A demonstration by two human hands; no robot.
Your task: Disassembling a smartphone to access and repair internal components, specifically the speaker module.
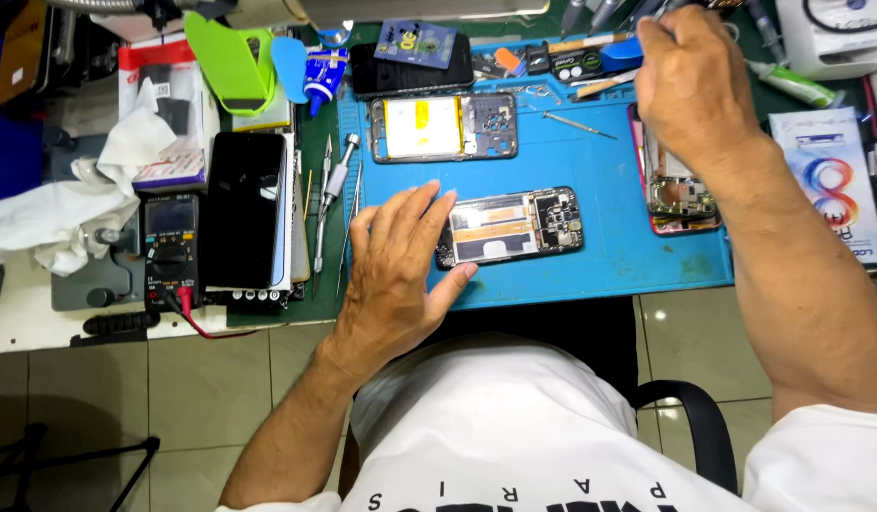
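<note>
My left hand (400, 261) lies flat on the blue work mat (590, 171), fingers spread, its fingertips on the left end of an opened phone (514, 226) with its back off and circuit boards exposed. My right hand (690, 81) is raised at the far edge of the mat, fingers closed among the tools there; what it grips is hidden. A second opened phone (443, 127) with a white and yellow battery lies further back. A third opened phone (680, 199) lies partly under my right forearm.
A screwdriver and tweezers (332, 204) lie left of the mat. A stack of black phones (249, 209) and a multimeter (171, 248) sit further left, with white cloth (78, 199). Boxes (832, 180) stand at the right. A black chair arm (694, 422) is below.
</note>
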